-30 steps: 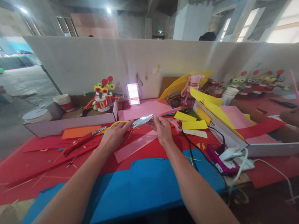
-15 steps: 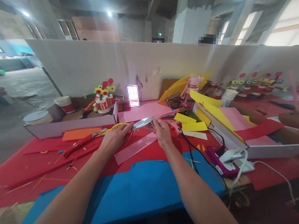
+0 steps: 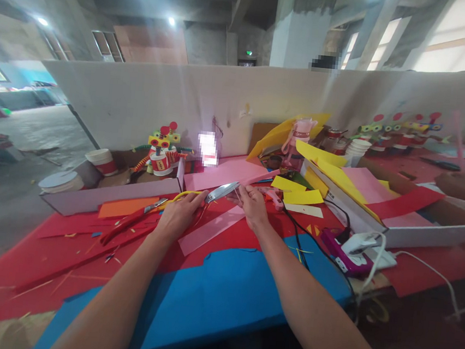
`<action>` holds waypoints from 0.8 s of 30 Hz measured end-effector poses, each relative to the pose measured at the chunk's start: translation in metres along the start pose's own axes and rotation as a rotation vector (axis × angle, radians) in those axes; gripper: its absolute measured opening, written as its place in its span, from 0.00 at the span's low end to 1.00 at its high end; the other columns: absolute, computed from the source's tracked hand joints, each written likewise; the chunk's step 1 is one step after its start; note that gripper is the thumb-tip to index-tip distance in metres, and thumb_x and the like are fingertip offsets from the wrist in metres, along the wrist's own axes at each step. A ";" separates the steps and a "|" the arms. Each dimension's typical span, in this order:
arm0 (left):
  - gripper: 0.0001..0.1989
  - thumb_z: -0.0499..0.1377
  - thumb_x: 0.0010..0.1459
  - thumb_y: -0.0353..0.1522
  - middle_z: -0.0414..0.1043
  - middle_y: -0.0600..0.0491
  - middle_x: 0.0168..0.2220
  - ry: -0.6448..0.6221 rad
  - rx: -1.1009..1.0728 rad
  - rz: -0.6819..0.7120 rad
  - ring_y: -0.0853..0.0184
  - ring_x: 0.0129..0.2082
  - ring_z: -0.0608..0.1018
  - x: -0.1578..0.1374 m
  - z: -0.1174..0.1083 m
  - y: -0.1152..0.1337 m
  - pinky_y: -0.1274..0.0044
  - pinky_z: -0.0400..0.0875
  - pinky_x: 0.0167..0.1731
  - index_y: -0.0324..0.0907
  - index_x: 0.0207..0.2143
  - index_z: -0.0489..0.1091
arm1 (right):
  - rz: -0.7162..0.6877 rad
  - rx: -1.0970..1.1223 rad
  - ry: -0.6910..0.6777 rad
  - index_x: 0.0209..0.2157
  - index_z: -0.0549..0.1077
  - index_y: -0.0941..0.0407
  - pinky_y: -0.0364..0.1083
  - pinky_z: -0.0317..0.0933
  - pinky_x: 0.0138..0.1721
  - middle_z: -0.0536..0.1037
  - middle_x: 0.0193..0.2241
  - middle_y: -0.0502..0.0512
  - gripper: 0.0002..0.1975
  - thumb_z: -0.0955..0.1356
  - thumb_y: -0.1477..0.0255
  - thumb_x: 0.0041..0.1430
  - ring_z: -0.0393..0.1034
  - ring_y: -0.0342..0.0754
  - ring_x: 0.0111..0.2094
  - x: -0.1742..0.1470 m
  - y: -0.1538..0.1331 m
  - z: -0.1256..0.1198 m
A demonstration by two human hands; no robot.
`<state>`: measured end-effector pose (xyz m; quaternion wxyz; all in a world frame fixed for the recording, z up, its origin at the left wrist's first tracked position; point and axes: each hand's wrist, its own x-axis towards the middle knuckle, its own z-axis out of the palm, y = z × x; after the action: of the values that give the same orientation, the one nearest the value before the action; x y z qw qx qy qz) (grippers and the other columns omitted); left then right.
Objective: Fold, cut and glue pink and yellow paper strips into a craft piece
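Observation:
My left hand (image 3: 180, 212) is closed around the yellow handle of a pair of scissors (image 3: 220, 192), whose silver blades point right. At the blade tips my right hand (image 3: 254, 205) pinches a small pale piece; its kind is too small to make out. A pink paper strip (image 3: 205, 236) lies on the red tabletop (image 3: 166, 266) beneath and between the hands. To the left of my left hand rests a red-handled tool with a metal end (image 3: 122, 228). Just beyond my right hand is a pink glue gun (image 3: 273, 196), partly covered.
Blue sheets (image 3: 220, 299) cover the near edge. Yellow paper pieces (image 3: 302, 195) and a purple power strip (image 3: 344, 254) with cords lie to the right. An open box (image 3: 436, 235) holds coloured paper. Left, a shallow box (image 3: 111, 193) holds paper-cup robots (image 3: 160, 159).
Both hands and the scissors stay almost in place. The whole view has shifted very slightly; nothing is visibly taken hold of or let go.

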<state>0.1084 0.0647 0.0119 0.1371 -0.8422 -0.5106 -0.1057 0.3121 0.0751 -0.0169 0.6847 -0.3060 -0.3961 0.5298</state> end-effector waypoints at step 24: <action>0.26 0.49 0.62 0.30 0.69 0.47 0.56 -0.008 -0.056 0.008 0.60 0.53 0.73 0.000 0.002 -0.002 0.73 0.73 0.42 0.51 0.63 0.58 | 0.006 -0.030 -0.026 0.24 0.70 0.54 0.51 0.74 0.41 0.77 0.23 0.49 0.20 0.73 0.52 0.45 0.77 0.50 0.34 -0.001 0.000 -0.001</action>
<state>0.1069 0.0666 0.0104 0.1118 -0.8481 -0.5047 -0.1162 0.3127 0.0741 -0.0174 0.6733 -0.3104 -0.4118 0.5298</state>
